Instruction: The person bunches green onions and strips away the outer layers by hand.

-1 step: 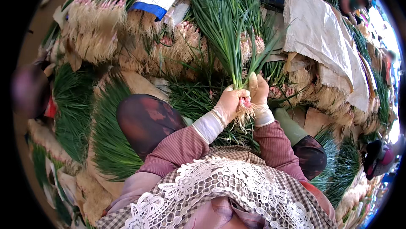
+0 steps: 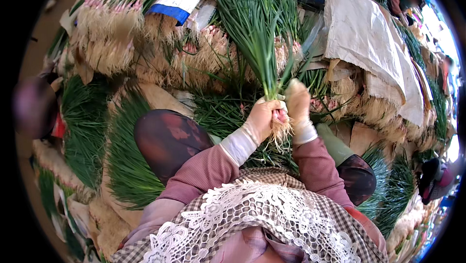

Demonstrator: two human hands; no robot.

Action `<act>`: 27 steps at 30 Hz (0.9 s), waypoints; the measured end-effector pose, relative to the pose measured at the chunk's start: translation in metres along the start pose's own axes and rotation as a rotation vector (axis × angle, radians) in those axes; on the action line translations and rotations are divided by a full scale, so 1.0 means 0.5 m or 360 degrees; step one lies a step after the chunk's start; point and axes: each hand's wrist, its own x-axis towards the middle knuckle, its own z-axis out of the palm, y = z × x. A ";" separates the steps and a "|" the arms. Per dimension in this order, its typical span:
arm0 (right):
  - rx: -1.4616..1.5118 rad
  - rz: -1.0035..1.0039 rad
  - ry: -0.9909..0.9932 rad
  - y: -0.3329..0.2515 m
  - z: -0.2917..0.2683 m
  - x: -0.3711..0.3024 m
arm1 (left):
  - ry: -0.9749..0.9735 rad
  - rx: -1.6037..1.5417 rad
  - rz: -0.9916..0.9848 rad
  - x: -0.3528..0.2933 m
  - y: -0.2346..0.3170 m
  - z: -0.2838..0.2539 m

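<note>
One bunch of pink-bulbed scallions (image 2: 262, 54), in the left hand (image 2: 262, 117), fingers closed around the stems (image 2: 271, 90); right hand (image 2: 298, 100) just beside, blurred, finger state indeterminable. Likely light, supple, easily bruised leaves; best hold: firmer stems just above bulbs (image 2: 280, 115).

Right-hand grip (image 2: 297, 100) blurred, fingertips unclear. Part of onion bunch (image 2: 266, 66) hidden inside left-hand grip (image 2: 262, 117). Far-right person (image 2: 397, 1) small, blurred. White-and-blue sack (image 2: 170, 3) cut off at far edge; lace (image 2: 225, 207), near edge.
</note>
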 end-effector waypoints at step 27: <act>-0.1796 -0.0384 -0.1347 -0.091 0.169 0.232 | 0.0302 0.0756 0.0250 0.072 0.140 -0.022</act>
